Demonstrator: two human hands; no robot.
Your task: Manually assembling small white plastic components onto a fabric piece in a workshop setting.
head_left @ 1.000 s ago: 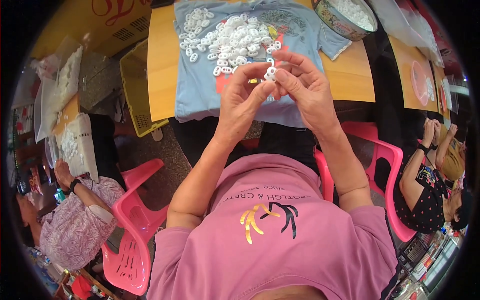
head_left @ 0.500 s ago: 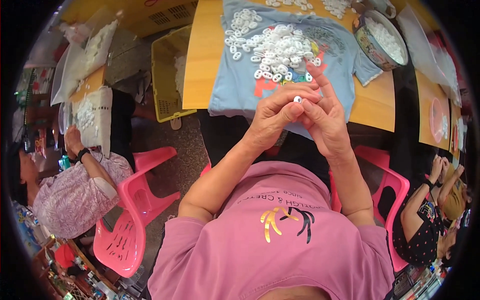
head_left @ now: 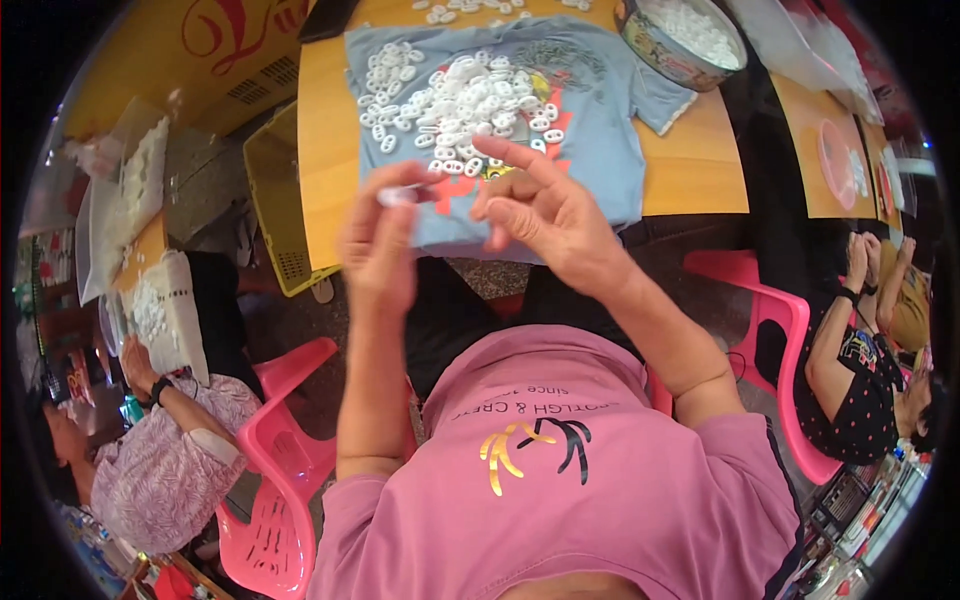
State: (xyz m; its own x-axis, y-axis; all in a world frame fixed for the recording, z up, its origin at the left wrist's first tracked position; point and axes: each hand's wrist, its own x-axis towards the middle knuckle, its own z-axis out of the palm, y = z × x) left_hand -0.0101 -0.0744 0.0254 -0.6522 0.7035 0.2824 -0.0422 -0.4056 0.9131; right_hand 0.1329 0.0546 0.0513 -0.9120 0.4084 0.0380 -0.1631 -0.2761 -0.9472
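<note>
Here's the left hand (head_left: 375, 262), blurred, thumb and fingers pinching a small white piece (head_left: 398, 196); the right hand (head_left: 558, 222) sits apart, forefinger extended, other fingers curled, and whether it grips anything I can't tell. Just beyond, white two-holed pieces (head_left: 478, 98) heap on a blue shirt (head_left: 612, 165) spread over the wooden tabletop (head_left: 700, 160). Far right, a round tin (head_left: 664, 62) brims with white bits; left, a yellow crate (head_left: 268, 205) and, further out, seated people beside pink chairs (head_left: 796, 345).
</note>
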